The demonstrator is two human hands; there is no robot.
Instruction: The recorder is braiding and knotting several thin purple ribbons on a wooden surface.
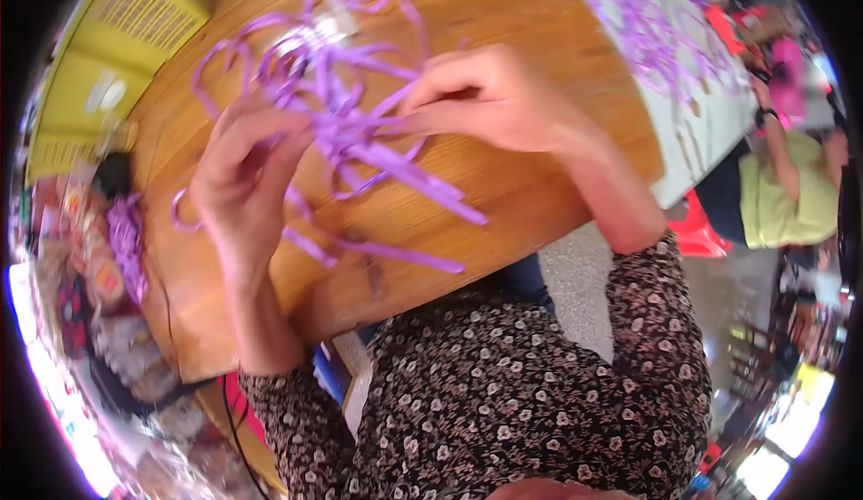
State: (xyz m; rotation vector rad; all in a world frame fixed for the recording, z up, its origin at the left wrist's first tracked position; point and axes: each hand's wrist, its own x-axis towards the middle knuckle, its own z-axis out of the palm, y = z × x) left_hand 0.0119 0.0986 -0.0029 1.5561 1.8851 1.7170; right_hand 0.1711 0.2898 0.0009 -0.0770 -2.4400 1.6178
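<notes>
A loose tangle of purple ribbon strips (346,131) spreads in loops and straight ends above the wooden table (530,185). At its left side, my left hand (247,167) pinches part of the ribbon between thumb and fingers. From the right, my right hand (490,95) grips another strand, its thumb and index finger pressed together. Several strip ends hang toward me between and below my hands. Something shiny and pale shows behind the tangle, too blurred to name.
Yellow plastic crates (135,23) stand at the far left, with a purple bundle (128,244) and wrapped packages below them. On a pale table (670,131) at right lie more purple strips (643,37). Another person in a yellow-green top (791,190) is beside it, near a red stool (701,230).
</notes>
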